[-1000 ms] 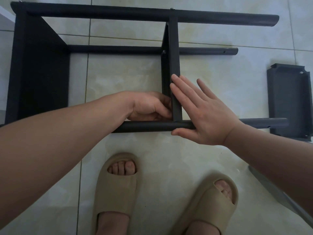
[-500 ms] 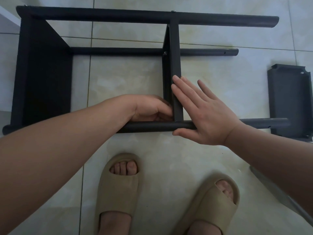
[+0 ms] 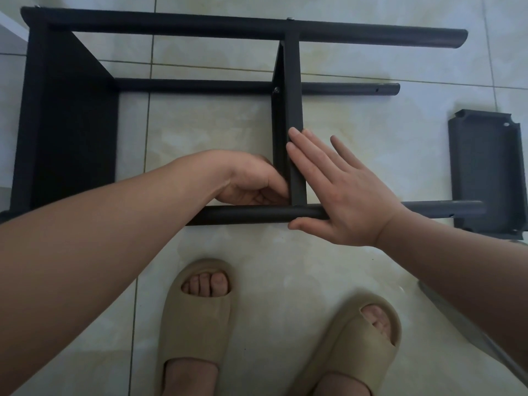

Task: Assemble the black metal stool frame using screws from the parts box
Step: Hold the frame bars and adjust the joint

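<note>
The frame [image 3: 160,25] lies on its side toward the far edge of the floor [image 3: 285,252]; my right hand [image 3: 343,201], flat, fingers straight, presses the crossbar [image 3: 293,110] to the near leg [image 3: 251,215]; my left hand [image 3: 251,181] curls at that joint, whether round a screw I cannot tell; if my right slips, holes could misalign and a screw cross-thread; no parts box shows.

Your single head camera stares steeply down from close above, facing the floor [image 3: 357,275], with the stool frame [image 3: 177,27] at twelve o'clock and your slippers [image 3: 197,324] at six.
</note>
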Action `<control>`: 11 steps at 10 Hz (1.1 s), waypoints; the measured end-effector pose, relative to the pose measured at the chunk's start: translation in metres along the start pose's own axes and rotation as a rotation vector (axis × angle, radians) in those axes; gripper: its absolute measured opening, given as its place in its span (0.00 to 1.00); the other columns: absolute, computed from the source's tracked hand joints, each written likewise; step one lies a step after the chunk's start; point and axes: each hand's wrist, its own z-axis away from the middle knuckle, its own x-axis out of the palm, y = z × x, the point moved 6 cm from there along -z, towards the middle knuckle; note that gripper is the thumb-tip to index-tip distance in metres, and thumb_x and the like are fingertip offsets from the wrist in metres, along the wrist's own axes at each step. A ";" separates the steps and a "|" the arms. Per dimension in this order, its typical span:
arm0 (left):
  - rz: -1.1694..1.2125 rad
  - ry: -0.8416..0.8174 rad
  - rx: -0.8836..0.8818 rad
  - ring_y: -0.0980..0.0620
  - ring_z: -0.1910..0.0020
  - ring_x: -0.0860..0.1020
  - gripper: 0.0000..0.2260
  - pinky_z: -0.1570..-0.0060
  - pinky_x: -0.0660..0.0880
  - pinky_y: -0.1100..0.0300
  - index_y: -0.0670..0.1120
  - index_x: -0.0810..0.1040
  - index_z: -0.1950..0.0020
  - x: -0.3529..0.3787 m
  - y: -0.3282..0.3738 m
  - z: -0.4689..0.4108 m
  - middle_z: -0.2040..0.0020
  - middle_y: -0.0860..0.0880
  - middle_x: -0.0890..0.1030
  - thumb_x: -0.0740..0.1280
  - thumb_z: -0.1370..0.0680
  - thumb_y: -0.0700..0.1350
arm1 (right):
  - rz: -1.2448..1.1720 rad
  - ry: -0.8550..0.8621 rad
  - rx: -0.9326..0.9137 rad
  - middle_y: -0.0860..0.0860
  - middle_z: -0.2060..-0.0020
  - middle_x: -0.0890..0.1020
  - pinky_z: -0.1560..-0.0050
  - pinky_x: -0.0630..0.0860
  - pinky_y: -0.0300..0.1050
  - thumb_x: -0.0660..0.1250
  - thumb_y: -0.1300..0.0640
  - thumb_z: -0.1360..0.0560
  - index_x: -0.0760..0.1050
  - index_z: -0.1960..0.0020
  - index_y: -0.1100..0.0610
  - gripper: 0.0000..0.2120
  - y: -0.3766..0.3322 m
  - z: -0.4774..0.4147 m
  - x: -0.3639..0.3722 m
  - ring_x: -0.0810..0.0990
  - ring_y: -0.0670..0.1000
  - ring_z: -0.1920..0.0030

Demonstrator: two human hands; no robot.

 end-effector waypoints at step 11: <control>0.060 0.033 0.142 0.48 0.62 0.83 0.15 0.61 0.79 0.59 0.44 0.85 0.63 0.001 -0.004 -0.003 0.62 0.43 0.83 0.64 0.24 0.30 | 0.002 0.016 0.000 0.57 0.18 0.51 0.21 0.54 0.63 0.54 0.28 0.23 0.51 0.18 0.63 0.48 0.000 0.000 0.000 0.49 0.56 0.18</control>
